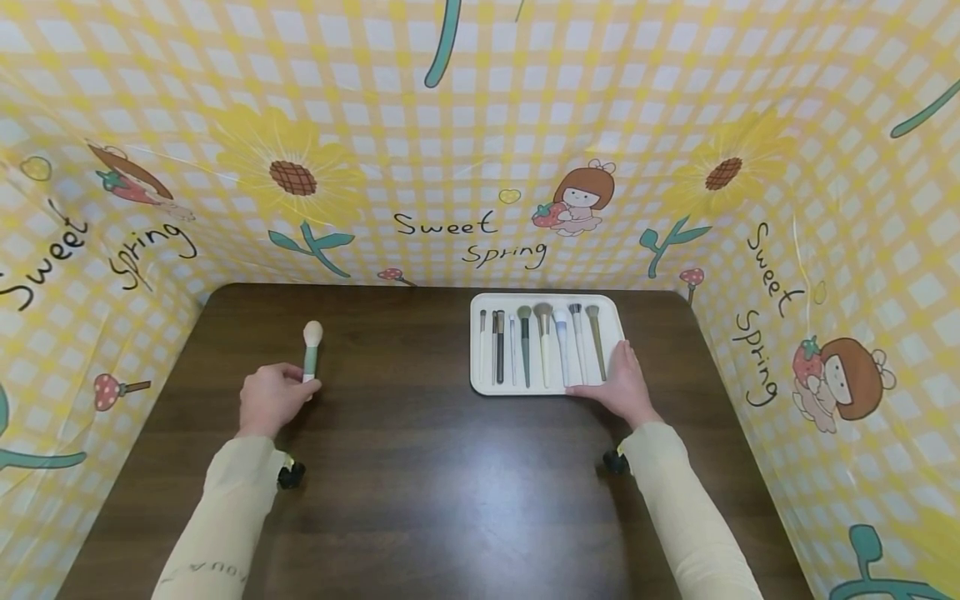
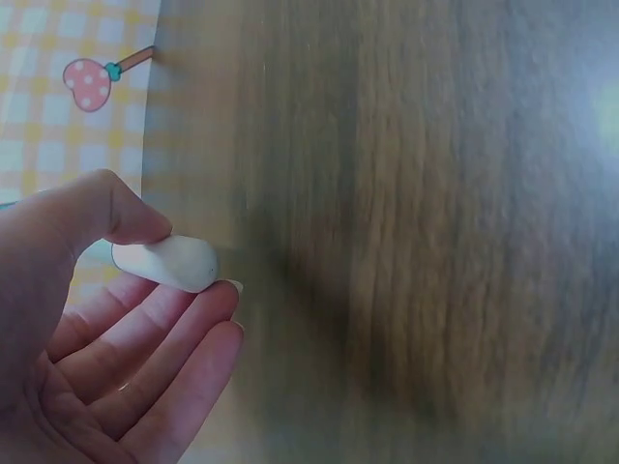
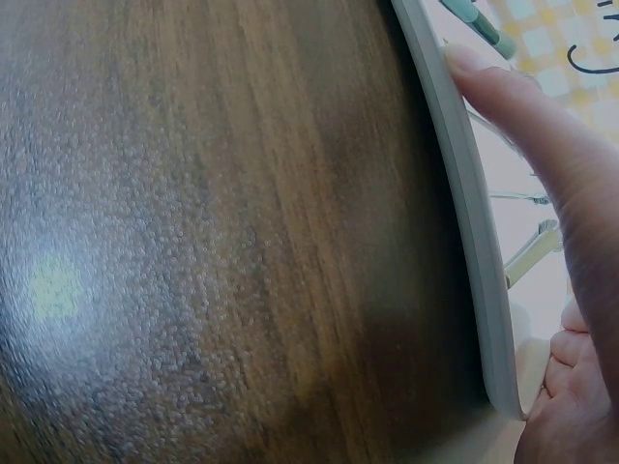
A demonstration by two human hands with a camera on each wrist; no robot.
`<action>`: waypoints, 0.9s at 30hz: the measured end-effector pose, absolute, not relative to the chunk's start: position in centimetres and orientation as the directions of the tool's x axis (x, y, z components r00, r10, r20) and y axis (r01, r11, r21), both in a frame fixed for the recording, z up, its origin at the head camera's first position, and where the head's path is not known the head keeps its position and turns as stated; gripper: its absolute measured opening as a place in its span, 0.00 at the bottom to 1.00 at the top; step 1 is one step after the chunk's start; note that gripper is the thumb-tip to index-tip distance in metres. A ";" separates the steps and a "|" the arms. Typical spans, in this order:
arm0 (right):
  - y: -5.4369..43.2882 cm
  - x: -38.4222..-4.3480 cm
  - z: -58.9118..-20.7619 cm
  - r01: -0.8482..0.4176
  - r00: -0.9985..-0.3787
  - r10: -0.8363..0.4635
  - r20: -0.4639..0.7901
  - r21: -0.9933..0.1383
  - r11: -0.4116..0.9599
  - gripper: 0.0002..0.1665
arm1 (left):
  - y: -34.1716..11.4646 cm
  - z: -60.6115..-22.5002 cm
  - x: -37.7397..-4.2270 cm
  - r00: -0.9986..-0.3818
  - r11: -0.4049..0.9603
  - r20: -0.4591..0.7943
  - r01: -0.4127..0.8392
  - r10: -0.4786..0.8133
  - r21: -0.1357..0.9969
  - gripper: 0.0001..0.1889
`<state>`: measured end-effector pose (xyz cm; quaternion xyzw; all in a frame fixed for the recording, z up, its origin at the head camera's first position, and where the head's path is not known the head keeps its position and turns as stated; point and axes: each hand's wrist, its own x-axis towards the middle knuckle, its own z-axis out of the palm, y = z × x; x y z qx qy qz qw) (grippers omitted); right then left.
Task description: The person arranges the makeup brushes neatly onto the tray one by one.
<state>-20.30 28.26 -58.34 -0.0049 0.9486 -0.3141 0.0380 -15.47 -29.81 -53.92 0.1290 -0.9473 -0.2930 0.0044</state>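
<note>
My left hand (image 1: 272,400) pinches a makeup brush (image 1: 311,360) near the white end of its handle. The brush stands with its pale, fluffy head up, above the left part of the table. The left wrist view shows the rounded handle end (image 2: 184,265) between thumb and fingers. On the right, a white tray (image 1: 476,350) holds several makeup brushes laid side by side. My right hand (image 1: 627,390) grips the tray's near right corner. In the right wrist view its thumb (image 3: 508,92) lies over the near rim and the fingers bend at the right end.
The dark wooden table (image 1: 420,467) is enclosed at the back and sides by a yellow checked cloth (image 1: 450,150) with printed flowers and figures. A bright light reflection lies on the tabletop's middle. The tray stands close to the back edge.
</note>
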 end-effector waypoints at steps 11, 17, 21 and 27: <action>28.1 -20.2 -58.1 0.004 -0.998 -0.034 -0.053 -0.597 0.802 0.89 | -28.0 -54.2 -16.0 -0.981 0.793 -0.011 -0.164 -0.195 0.587 0.17; 28.1 -20.1 -58.2 0.017 -0.997 -0.027 -0.065 -0.598 0.802 0.89 | -26.9 -54.2 -16.5 -0.987 0.785 0.000 -0.128 -0.162 0.606 0.18; 28.2 -20.2 -58.4 0.014 -0.998 -0.029 -0.063 -0.594 0.805 0.90 | -25.9 -54.0 -16.9 -0.990 0.784 0.008 -0.107 -0.141 0.611 0.19; 28.2 -20.3 -58.5 0.000 -0.998 -0.037 -0.050 -0.594 0.804 0.90 | -24.1 -53.7 -17.3 -0.994 0.769 -0.034 -0.104 -0.107 0.631 0.19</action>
